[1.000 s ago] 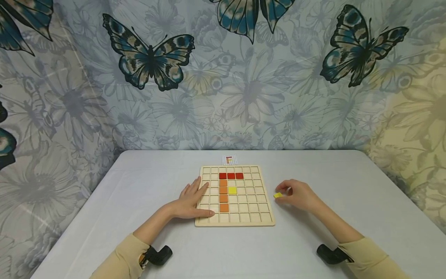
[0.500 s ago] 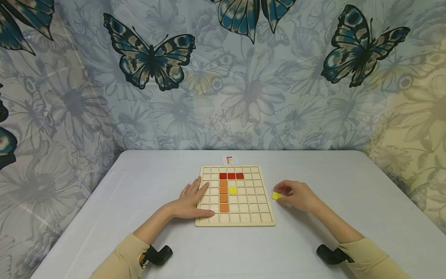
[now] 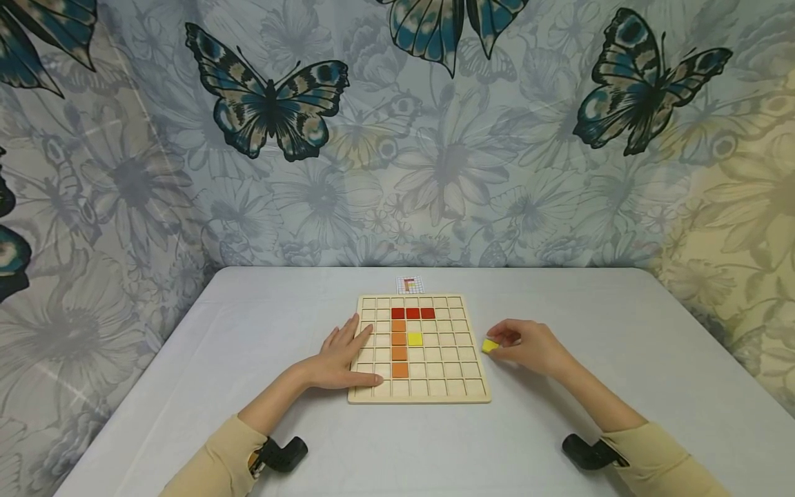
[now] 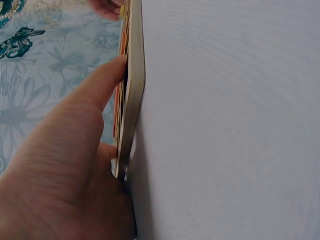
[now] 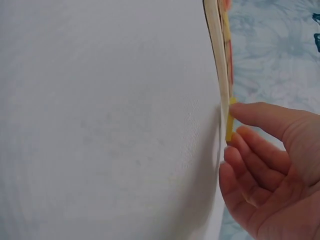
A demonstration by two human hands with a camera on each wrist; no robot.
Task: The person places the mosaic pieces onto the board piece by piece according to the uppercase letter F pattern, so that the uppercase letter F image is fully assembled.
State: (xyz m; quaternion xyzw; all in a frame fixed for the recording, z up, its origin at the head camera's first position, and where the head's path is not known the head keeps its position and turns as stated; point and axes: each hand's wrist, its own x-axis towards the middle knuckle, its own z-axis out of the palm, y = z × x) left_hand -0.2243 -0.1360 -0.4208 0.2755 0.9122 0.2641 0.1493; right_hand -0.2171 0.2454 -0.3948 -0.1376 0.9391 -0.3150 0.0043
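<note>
A wooden grid board (image 3: 444, 390) lies on the table, with a row of three red tiles (image 3: 413, 313) near its far side. Below them runs a column of orange tiles (image 3: 399, 353), and one yellow tile (image 3: 415, 339) sits beside that column. My left hand (image 3: 338, 359) rests on the board's left edge, fingers spread. Just right of the board, my right hand (image 3: 528, 347) pinches another yellow tile (image 3: 489, 345) between thumb and fingers. The right wrist view shows this held yellow tile (image 5: 230, 120) edge-on, close to the board's side.
Behind the board lies a small pattern card (image 3: 410, 285) printed with a coloured grid. A white cloth covers the table (image 3: 279, 297). Beyond its far edge hangs a butterfly-print curtain (image 3: 447, 172).
My right hand has shifted slightly left, bringing the pinched yellow tile nearer the board; the tile's tilt has changed. My left hand stays in place on the board.
</note>
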